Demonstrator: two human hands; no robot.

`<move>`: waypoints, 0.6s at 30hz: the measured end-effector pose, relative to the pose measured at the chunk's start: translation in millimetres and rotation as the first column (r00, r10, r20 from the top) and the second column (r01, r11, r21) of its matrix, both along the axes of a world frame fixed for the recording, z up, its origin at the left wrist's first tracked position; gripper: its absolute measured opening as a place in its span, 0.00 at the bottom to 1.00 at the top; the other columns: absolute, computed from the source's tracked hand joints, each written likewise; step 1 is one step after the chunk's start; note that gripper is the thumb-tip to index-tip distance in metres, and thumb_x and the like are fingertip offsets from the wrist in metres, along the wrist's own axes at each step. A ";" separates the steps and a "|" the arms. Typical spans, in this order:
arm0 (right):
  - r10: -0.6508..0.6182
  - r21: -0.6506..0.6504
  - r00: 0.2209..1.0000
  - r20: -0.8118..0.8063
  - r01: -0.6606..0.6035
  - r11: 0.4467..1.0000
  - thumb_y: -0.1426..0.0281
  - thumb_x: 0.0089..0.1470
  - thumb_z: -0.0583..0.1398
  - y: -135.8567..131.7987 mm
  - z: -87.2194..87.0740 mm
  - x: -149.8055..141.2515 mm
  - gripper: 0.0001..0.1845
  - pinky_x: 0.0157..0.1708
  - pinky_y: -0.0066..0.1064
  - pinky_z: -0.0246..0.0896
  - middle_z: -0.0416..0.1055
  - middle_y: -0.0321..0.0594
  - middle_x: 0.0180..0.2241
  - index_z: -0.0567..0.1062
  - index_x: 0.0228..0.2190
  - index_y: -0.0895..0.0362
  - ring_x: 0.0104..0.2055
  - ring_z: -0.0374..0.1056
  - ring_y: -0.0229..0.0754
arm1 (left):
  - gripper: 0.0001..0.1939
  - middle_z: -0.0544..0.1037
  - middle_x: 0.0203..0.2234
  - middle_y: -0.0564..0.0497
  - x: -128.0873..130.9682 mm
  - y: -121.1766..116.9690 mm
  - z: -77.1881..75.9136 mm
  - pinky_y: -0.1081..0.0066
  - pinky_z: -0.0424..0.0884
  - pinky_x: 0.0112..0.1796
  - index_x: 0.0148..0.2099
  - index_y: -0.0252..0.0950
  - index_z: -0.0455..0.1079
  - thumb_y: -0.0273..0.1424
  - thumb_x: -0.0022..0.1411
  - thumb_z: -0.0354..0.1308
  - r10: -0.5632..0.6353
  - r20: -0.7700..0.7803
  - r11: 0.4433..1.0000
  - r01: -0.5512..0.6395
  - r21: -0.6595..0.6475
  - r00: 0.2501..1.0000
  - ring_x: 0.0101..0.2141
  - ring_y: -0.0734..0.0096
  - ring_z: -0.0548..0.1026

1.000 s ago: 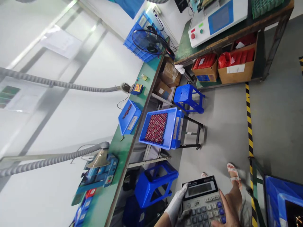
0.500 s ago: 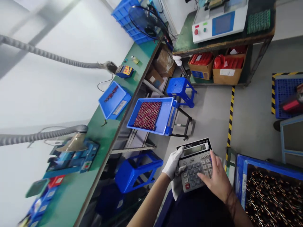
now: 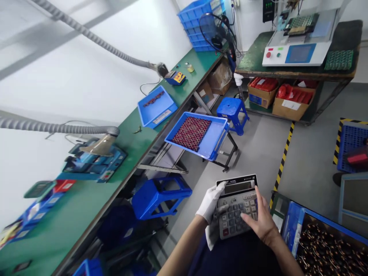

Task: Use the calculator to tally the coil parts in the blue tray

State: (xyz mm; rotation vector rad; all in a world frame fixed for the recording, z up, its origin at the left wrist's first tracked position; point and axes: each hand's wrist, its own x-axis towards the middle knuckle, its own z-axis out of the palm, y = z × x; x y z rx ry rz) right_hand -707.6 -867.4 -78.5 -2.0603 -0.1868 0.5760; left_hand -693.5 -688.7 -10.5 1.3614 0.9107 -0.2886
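A grey desktop calculator with a dark display strip lies tilted in front of my body. My left hand, in a white glove, grips its left side, with the thumb near the display. A loose white glove hangs below that hand. My bare right hand is at the calculator's right side. Its thumb lies over the keys and its index finger reaches along the upper right edge. The other fingers are mostly hidden. The display's digits are not readable.
A blue tray of red-and-copper parts stands ahead. Right of me is a blue-rimmed bin with copper coils. A green workbench runs along the left. Blue stools and a machine stand around.
The view has shifted, so the bench and machine sit differently in the picture. The calculator stays between both hands, and its digits, visible before, no longer show.
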 end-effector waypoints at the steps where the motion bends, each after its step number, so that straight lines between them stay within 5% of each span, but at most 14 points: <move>1: -0.006 0.025 1.000 0.018 0.005 1.000 0.62 0.45 0.58 3.0 -0.8 -0.1 0.48 0.56 0.52 0.47 0.49 0.51 0.56 0.35 0.60 0.52 0.60 0.47 0.57 | 0.26 0.77 0.26 0.45 -2.1 3.5 0.7 0.72 0.71 0.32 0.40 0.27 0.72 0.47 0.49 0.59 0.002 0.007 1.000 -0.002 0.002 1.000 0.29 0.66 0.74; 8: -0.038 -0.044 0.993 0.112 0.043 0.998 0.66 0.47 0.56 23.2 -2.8 -6.3 0.46 0.55 0.52 0.48 0.54 0.51 0.51 0.36 0.60 0.55 0.54 0.55 0.56 | 0.24 0.77 0.27 0.46 -18.8 16.9 2.0 0.73 0.70 0.32 0.40 0.28 0.71 0.46 0.52 0.56 0.041 0.027 0.999 -0.041 0.004 0.999 0.30 0.67 0.74; 13: -0.001 -0.003 0.991 0.131 0.002 1.000 0.63 0.47 0.56 32.6 5.2 -13.1 0.46 0.55 0.49 0.50 0.50 0.52 0.55 0.36 0.60 0.54 0.57 0.51 0.56 | 0.25 0.77 0.29 0.46 -33.1 25.5 1.4 0.72 0.70 0.32 0.41 0.29 0.70 0.47 0.52 0.55 0.069 0.028 0.997 -0.070 0.023 0.997 0.33 0.64 0.74; 18: 0.051 -0.217 0.996 0.076 -0.034 0.976 0.57 0.41 0.60 50.0 18.6 -20.0 0.51 0.53 0.50 0.50 0.47 0.56 0.54 0.42 0.60 0.58 0.58 0.49 0.63 | 0.26 0.77 0.30 0.45 -44.9 34.1 -5.2 0.72 0.70 0.35 0.39 0.27 0.70 0.48 0.52 0.55 0.069 0.070 0.997 -0.072 0.037 0.995 0.33 0.64 0.74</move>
